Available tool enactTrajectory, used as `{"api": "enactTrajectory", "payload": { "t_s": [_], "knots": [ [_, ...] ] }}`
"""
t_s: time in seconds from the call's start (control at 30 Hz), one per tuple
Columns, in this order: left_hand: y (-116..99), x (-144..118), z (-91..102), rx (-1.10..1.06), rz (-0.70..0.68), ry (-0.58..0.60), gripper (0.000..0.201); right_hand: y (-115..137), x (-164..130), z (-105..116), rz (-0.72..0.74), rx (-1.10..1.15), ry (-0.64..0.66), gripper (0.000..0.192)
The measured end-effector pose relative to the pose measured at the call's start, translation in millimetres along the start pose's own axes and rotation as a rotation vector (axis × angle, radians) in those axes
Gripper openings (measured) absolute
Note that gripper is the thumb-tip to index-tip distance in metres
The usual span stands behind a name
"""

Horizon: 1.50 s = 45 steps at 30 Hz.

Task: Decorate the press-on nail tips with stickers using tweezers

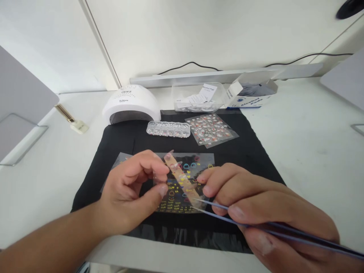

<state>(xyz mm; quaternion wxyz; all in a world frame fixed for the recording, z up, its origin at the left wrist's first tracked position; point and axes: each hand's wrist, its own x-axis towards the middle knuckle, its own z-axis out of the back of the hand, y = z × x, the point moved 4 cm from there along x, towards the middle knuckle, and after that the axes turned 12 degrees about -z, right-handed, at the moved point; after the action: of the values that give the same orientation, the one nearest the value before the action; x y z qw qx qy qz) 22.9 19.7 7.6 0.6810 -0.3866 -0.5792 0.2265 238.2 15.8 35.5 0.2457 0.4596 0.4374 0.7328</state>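
Note:
My right hand (264, 204) grips a pair of blue tweezers (218, 217), their pointed tips slightly apart. Below and ahead of the tips is a clear sticker sheet (184, 195) with small yellow, blue and red designs, including ghost shapes. A tan wooden stick (182, 176) bearing nail tips shows through or against this sheet. My left hand (131, 189) is by the sheet's left edge, fingers curled and a gap between thumb and fingertips. Nothing can be seen held in it. Fingertips of my right hand overlap the sheet's right edge.
A black cloth (250, 151) covers the middle of the white table. Farther back are a white nail lamp (131, 102), a rhinestone case (168, 129), patterned sheets (210, 131), a clear tub (196, 106) and an alcohol pad box (250, 93). A polish bottle (78, 125) lies left.

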Motion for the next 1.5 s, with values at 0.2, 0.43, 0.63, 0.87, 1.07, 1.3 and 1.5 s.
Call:
{"api": "enactTrajectory", "payload": {
  "t_s": [0.2, 0.43, 0.63, 0.87, 1.07, 1.3, 1.5],
  "knots": [
    [-0.7, 3.6, -2.6, -0.024, -0.026, 0.032, 0.037, 1.2, 0.3, -3.0, 0.012, -0.057, -0.022, 0.019],
    [-2.1, 4.9, -2.7, 0.105, 0.087, -0.031, 0.042, -3.2, -2.0, -10.0, 0.051, -0.062, 0.049, 0.03],
    [-0.2, 3.1, -3.4, 0.072, 0.161, -0.071, 0.037, 0.5, -2.5, -8.8, 0.07, -0.069, 0.021, 0.033],
    [-3.9, 6.6, -1.4, 0.115, 0.094, -0.068, 0.035, 0.7, -2.0, -4.5, 0.095, -0.126, -0.03, 0.036],
    [-4.7, 6.6, -2.3, 0.114, 0.129, -0.074, 0.034, 1.5, -3.1, -4.0, 0.068, -0.128, 0.019, 0.036],
    [-5.9, 5.1, -3.0, 0.072, 0.144, -0.095, 0.034, 2.1, 0.2, -2.1, 0.026, -0.163, 0.015, 0.037],
    [-7.3, 3.9, -4.4, 0.175, 0.099, -0.025, 0.026, 4.3, -3.0, -2.5, 0.019, -0.199, 0.002, 0.035]
  ]
}}
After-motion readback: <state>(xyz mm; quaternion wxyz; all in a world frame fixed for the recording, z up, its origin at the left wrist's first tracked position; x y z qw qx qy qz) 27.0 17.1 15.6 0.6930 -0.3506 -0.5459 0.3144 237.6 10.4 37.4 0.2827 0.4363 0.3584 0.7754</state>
